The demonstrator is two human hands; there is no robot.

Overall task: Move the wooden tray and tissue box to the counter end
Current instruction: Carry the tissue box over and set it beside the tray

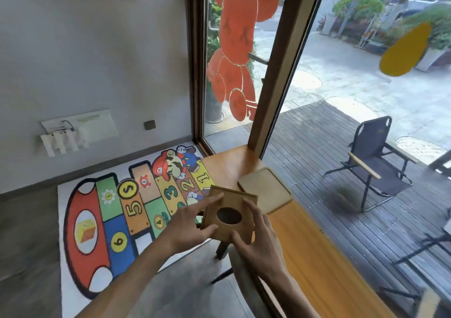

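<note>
Both hands hold the tissue box (229,216), a square wooden box with a dark oval opening in its top face. The box is tilted, top face turned toward the camera and up, far edge raised; it sits over the near-left edge of the counter (314,252), partly past that edge above the floor. Whether its base touches the counter cannot be told. Left hand (189,225): fingers spread, fingertips along the box's left side, thumb at the lower left corner. Right hand (258,234): fingers curled round the right side, thumb at the near edge. The oval's long axis runs roughly left-right across the top face. The tray (264,189), pale wood with rounded corners, lies flat on the counter just beyond and right of the box, near the counter's far end by the window frame (275,73); its long axis runs diagonally, from far left to near right. The box's far corner overlaps the tray's near-left edge in view. A game rug (117,220) covers the floor to the left.
</note>
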